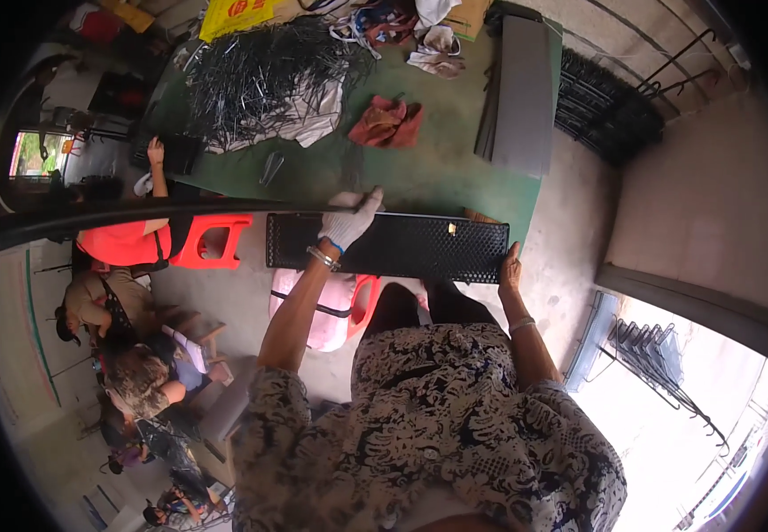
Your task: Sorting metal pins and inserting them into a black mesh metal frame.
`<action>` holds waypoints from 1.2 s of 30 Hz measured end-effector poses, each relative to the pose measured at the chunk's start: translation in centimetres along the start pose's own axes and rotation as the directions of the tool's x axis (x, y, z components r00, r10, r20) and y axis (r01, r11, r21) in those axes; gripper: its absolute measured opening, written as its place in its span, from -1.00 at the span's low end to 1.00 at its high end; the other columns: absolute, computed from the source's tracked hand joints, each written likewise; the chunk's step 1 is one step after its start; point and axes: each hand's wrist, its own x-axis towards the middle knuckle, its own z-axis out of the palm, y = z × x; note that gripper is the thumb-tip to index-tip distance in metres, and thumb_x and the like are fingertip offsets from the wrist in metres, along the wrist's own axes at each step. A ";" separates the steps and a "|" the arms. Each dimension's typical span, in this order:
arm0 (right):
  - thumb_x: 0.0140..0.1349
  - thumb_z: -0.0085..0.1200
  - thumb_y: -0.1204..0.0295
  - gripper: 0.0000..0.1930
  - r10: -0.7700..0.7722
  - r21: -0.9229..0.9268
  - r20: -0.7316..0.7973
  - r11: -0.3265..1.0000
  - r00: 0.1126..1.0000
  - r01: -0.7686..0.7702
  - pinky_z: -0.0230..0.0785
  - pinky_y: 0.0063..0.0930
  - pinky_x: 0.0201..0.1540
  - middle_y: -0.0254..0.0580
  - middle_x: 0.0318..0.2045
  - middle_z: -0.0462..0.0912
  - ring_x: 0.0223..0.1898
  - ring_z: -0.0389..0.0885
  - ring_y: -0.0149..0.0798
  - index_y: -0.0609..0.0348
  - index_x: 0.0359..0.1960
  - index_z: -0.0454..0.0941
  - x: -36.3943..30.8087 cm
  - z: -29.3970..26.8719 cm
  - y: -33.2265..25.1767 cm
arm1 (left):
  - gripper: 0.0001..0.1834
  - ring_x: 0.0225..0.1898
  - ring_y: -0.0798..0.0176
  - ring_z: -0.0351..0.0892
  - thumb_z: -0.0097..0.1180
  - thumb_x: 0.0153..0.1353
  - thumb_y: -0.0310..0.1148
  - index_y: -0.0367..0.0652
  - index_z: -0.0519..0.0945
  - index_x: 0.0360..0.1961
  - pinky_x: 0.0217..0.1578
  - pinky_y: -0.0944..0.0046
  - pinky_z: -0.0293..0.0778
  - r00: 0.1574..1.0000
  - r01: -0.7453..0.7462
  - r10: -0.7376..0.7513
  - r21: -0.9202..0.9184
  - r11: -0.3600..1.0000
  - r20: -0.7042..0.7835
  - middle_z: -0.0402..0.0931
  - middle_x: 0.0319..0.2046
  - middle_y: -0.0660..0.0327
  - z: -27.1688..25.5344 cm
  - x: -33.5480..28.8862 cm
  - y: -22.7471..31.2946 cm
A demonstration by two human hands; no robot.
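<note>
A long black perforated panel [410, 246] is held level in front of my body, at the near edge of the green table [463, 133]. My left hand [354, 222], in a white glove, is closed over its far edge, left of the middle. My right hand [511, 269] looks bare and grips the panel's right end, the fingers partly hidden. On the panel's right half is a small pale yellowish spot, too small to name. A dark band [136, 215] runs from the left rim of the picture toward my left hand; where it ends is unclear.
On the table are a heap of thin black strips [260, 80] on pale cloth, a reddish cloth [387, 121] and grey sheets [523, 97]. A red stool [213, 241] and a pink-covered seat [313, 306] stand near. Several people sit at left; black racks [610, 111] stand right.
</note>
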 end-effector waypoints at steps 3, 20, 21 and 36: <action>0.27 -0.52 -0.34 -0.05 -0.009 -0.206 -0.086 0.978 0.996 -0.009 0.32 -0.18 -0.13 0.26 -0.45 0.58 -0.31 0.54 0.10 0.50 -0.17 0.54 1.2 0.1 1.1 | -0.45 -0.52 -0.01 0.58 -0.02 0.19 0.20 -0.07 0.64 -0.56 -0.51 0.03 0.36 0.994 -0.070 0.073 -0.031 0.997 0.077 0.54 -0.61 0.04 0.3 2.3 1.6; 0.40 -0.24 0.27 -0.61 -0.187 -0.638 -0.110 0.766 0.976 0.075 0.46 -0.08 -0.32 0.16 -0.39 0.63 -0.38 0.64 0.13 -0.20 0.25 0.22 1.0 1.1 2.1 | -0.37 -0.55 -0.08 0.53 -0.02 0.12 0.26 -0.18 0.56 -0.56 -0.55 0.00 0.29 0.898 -0.255 0.261 -0.065 0.965 0.354 0.50 -0.63 -0.05 5.5 9.5 -0.9; 0.40 -0.24 0.27 -0.61 -0.209 -0.644 -0.090 0.758 0.974 0.103 0.46 -0.08 -0.32 0.16 -0.39 0.63 -0.38 0.64 0.13 -0.20 0.25 0.22 1.2 1.3 1.8 | -0.38 -0.52 -0.07 0.56 0.00 0.11 0.27 -0.17 0.60 -0.51 -0.53 0.02 0.32 0.905 -0.235 0.235 -0.045 0.971 0.356 0.53 -0.60 -0.05 5.4 9.2 -1.2; 0.08 -0.58 -0.51 0.10 0.192 -0.377 -0.176 0.893 0.965 -0.247 0.35 -0.14 0.08 0.30 -0.12 0.59 0.04 0.52 0.12 0.40 0.04 0.49 0.7 -1.0 -4.8 | -0.61 -0.07 -0.01 0.51 0.15 0.07 -0.16 -0.01 0.56 -0.05 -0.13 0.05 0.49 0.966 -0.121 0.105 -0.054 0.991 -0.236 0.46 -0.06 0.13 0.1 2.2 -5.7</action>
